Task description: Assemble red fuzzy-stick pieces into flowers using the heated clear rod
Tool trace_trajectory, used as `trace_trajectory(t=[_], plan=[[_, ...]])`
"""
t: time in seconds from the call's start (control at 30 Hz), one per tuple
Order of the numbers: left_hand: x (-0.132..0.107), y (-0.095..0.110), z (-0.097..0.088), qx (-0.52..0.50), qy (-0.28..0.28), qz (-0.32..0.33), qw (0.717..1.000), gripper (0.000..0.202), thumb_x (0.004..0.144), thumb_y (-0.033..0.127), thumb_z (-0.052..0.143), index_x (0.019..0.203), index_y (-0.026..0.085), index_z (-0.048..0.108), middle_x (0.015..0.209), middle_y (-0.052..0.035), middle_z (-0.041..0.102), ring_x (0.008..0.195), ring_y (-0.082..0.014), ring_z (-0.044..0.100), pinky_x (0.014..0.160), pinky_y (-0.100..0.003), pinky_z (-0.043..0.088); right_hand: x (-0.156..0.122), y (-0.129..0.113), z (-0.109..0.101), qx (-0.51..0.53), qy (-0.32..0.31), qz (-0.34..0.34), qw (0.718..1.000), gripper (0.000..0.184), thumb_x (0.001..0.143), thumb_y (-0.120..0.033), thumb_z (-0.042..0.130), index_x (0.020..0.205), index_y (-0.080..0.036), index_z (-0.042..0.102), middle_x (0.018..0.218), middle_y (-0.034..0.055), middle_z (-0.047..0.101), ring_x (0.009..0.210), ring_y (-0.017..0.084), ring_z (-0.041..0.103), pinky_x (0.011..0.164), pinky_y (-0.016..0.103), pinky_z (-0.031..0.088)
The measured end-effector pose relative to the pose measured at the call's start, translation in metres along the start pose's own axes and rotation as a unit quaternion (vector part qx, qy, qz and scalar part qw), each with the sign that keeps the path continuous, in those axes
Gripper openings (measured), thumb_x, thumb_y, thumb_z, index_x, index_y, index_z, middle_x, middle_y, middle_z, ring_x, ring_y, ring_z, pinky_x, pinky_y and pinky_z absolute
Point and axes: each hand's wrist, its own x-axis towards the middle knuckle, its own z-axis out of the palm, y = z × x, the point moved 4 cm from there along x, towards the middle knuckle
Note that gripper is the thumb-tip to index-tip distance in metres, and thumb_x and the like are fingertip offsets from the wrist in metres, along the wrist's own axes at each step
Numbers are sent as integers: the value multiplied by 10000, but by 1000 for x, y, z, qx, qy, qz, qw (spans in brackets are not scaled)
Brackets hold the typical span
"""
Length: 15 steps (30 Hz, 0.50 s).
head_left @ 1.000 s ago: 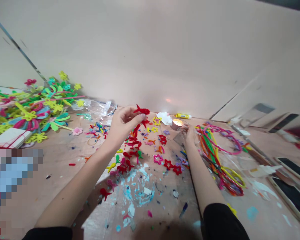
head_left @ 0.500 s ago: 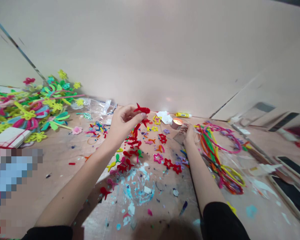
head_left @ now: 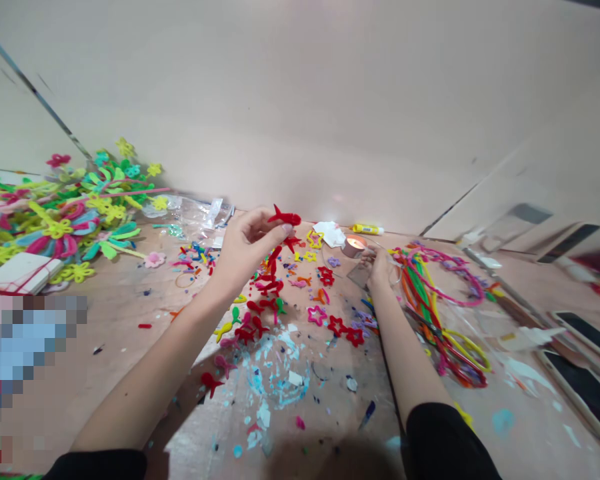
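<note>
My left hand [head_left: 255, 233] pinches a small red fish made of fuzzy pipe cleaner [head_left: 286, 218] between thumb and fingertips, raised above the table. Just below its thumb is another red piece [head_left: 292, 244]; whether the two are joined I cannot tell. More red fuzzy pieces [head_left: 270, 287] run down toward me beneath that hand. On the right, my right hand [head_left: 377, 267] has its fingers drawn together beside a lit tealight candle [head_left: 354, 247]. What those fingers hold is too small to make out. A thin, pale line curves near the candle.
Red fuzzy stars [head_left: 337, 325] and coloured scraps lie across the middle. Pipe-cleaner flowers [head_left: 60, 230] pile up at left. Scissors [head_left: 433, 327] rest on bundled pipe cleaners [head_left: 417, 287] at right, near a glue bottle [head_left: 525, 339] and phones [head_left: 583, 387]. A yellow glue stick [head_left: 367, 229] lies by the wall.
Both hands stay almost where they were, the left still pinching the red fish. The view has shifted very slightly.
</note>
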Motion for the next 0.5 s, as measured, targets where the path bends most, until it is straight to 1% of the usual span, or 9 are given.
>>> trace_trajectory(t=[0.1,0.2,0.5], plan=[[0,-1,-1,7,2,4,1000,48,778,244,718,782,196,714,748,-9,738,713,-122,675,671,-237,535,0,0,0,1,2,2,1000,364,954,-366,614,1258,-168,588,1254,97,625,1064,225,651,895,439,569],[1,-1,-1,5,2,2,1000,46,779,240,714,789,195,714,767,-15,744,727,-128,681,687,-245,543,0,0,0,2,0,1,1000,363,954,-365,614,1257,-167,588,1248,96,627,1057,222,653,888,435,572],[2,-1,-2,-5,-4,9,1000,66,769,255,728,787,192,720,738,-9,736,698,-122,673,655,-230,534,2,2,-1,-2,-5,1,1000,371,953,-365,615,1266,-169,583,1265,99,620,1075,229,648,902,445,566]])
